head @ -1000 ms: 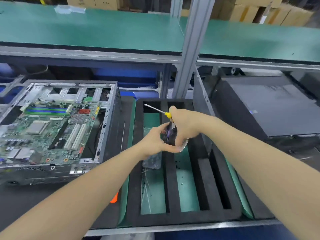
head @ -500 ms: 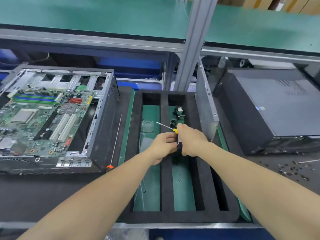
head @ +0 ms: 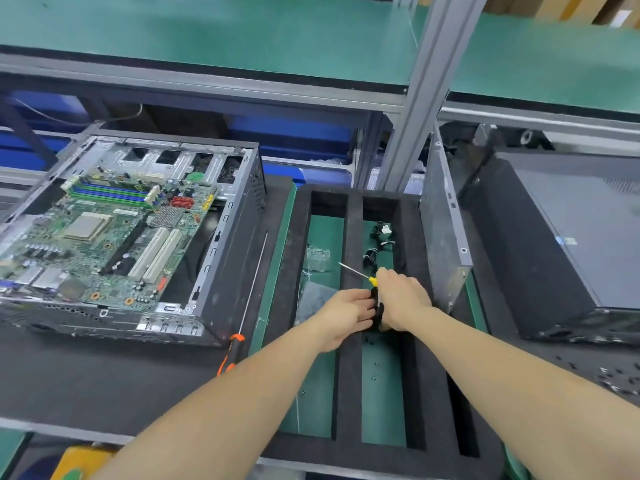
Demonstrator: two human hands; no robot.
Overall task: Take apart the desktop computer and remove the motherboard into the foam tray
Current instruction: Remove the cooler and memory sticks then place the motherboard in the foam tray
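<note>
Dark matting covers the bench (head: pixel 104 382) beneath a green shelf (head: pixel 242 29), where the opened computer case (head: pixel 235 271) lies at the left with the motherboard (head: pixel 104 244) seated inside, not yet lifted out, and an orange-handled screwdriver (head: pixel 232 351) parked just beside it. Over the foam tray (head: pixel 349 375) in the middle, the left hand (head: pixel 346 313) pinches a small black part (head: pixel 375 306) while the right hand (head: pixel 401 296) is curled round a yellow-handled screwdriver (head: pixel 356 273), both low over a slot, probably to drop the part there. Rightward, a side panel (head: pixel 443 230) stands on edge between the tray and a closed black computer (head: pixel 571 244), with loose screws (head: pixel 613 379) scattered nearer.
</note>
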